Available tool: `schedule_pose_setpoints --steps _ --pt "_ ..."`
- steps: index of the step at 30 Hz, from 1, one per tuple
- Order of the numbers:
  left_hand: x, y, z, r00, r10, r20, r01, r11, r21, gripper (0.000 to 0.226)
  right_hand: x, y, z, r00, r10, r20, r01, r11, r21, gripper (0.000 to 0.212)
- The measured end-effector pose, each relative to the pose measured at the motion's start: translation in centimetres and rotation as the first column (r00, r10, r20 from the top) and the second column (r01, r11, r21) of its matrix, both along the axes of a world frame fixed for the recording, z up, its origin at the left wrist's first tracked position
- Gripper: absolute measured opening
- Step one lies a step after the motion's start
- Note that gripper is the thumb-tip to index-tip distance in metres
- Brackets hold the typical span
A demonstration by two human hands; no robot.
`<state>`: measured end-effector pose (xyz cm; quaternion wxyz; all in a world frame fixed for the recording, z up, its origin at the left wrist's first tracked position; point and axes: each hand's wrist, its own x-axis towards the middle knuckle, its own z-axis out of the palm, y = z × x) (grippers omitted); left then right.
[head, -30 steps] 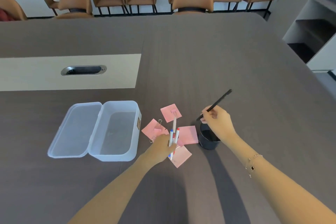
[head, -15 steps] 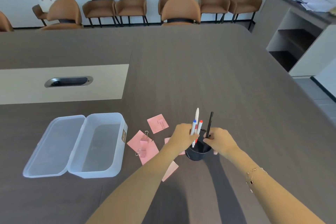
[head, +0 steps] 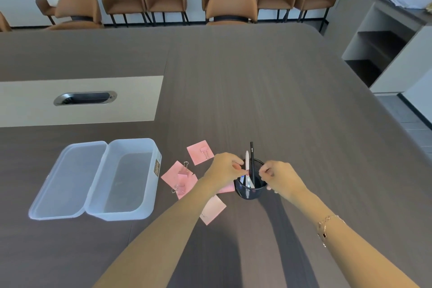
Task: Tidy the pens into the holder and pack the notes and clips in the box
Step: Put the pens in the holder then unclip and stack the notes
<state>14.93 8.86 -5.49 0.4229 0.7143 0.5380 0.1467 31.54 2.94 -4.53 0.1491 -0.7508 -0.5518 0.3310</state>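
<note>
Both my hands are at the black mesh holder (head: 250, 190), which stands on the bench (head: 257, 91). Left hand (head: 225, 169) is at its left rim, fingers curled and pinched together near the white pen (head: 247, 162); can't tell if it's gripping the pen or just touching it. Right hand (head: 279, 176) is at the right rim, fingers curled loosely inward, nothing visibly held. Black pen (head: 252, 159) and white pen stand upright in the holder; a couple more pens sit lower inside, with red and blue tips just visible. Pink notes (head: 200, 152) are scattered on the bench left of the holder, some partly under my left forearm. Binder clips (head: 185, 168) lie on the notes. Clear box (head: 127, 179) sits further left, open, with its lid (head: 70, 177) hinged flat to its left.
</note>
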Motion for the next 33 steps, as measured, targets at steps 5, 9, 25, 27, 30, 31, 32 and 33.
schedule_pose_setpoints --steps 5,9,25,27,30,31,32,33 --pt "-5.6 -0.4 -0.8 0.935 0.355 0.023 -0.354 0.935 -0.016 0.015 -3.6 -3.4 1.3 0.995 0.064 0.076 -0.08 0.968 0.237 0.013" --pt "-11.5 -2.0 -3.7 0.889 0.357 -0.286 -0.386 0.921 -0.051 0.027 -8.5 -3.8 -0.5 0.929 0.347 0.127 -0.356 0.932 0.065 0.013" --pt "-13.7 3.5 -6.2 0.894 0.07 -0.443 -0.048 0.997 0.06 0.036 -12.8 7.1 -7.8 0.817 0.408 0.408 -0.33 0.91 -0.25 0.055" --pt "-13.6 4.9 -6.7 0.864 0.052 -0.5 -0.054 0.998 0.01 0.043 -12.6 7.6 -7.9 0.792 0.421 0.443 -0.35 0.907 -0.235 0.048" --pt "-13.4 6.1 -6.6 0.855 0.129 -0.503 -0.165 0.986 -0.027 0.043 -12.4 8.2 -7.8 0.75 0.463 0.472 -0.368 0.886 -0.283 0.041" --pt "-13.4 6.3 -6.6 0.859 0.158 -0.487 -0.206 0.977 -0.046 0.041 -12.5 8.3 -7.8 0.751 0.467 0.467 -0.368 0.883 -0.291 0.039" --pt "-13.4 6.4 -6.4 0.858 0.179 -0.481 -0.245 0.966 -0.079 0.041 -12.5 8.6 -7.8 0.768 0.463 0.442 -0.365 0.884 -0.291 0.037" --pt "-13.5 6.5 -6.5 0.859 0.198 -0.473 -0.277 0.955 -0.104 0.04 -12.5 9.0 -7.8 0.804 0.447 0.393 -0.351 0.889 -0.293 0.033"
